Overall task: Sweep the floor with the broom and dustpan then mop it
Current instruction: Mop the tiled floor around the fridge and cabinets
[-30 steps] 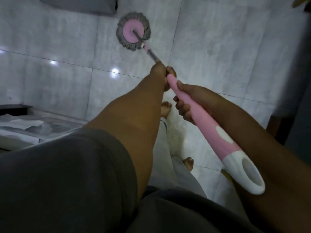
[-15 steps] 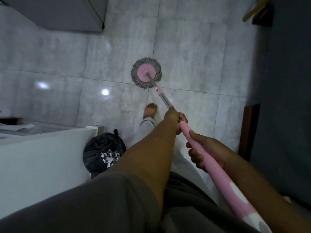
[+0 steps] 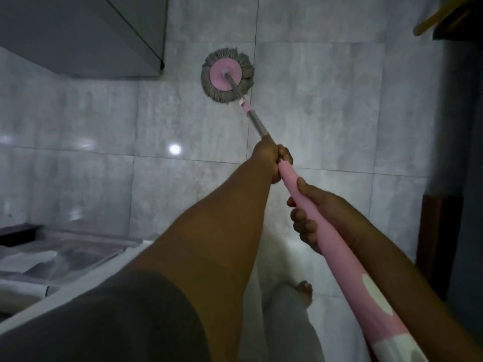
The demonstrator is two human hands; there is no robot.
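A person is gripping a seemingly light, stiff mop pole (image 3: 333, 246) mid-length, left hand (image 3: 271, 160) curled around it ahead of the right hand (image 3: 313, 212), while its soft stringy mop head (image 3: 227, 75) is resting on the far tiled floor (image 3: 326, 87).

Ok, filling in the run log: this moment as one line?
phase: mopping | left hand: grips mop handle | right hand: grips it higher up | mop head: on tiled floor

Dressed in a loose dark grey short sleeve (image 3: 109, 317) hemmed across the upper arm at near left, forearms (image 3: 209, 231) bare out to the left grip (image 3: 271, 159) and right grip (image 3: 316, 215), plus pale grey trousers (image 3: 285, 327) ending at a bare foot (image 3: 304, 288) near centre.
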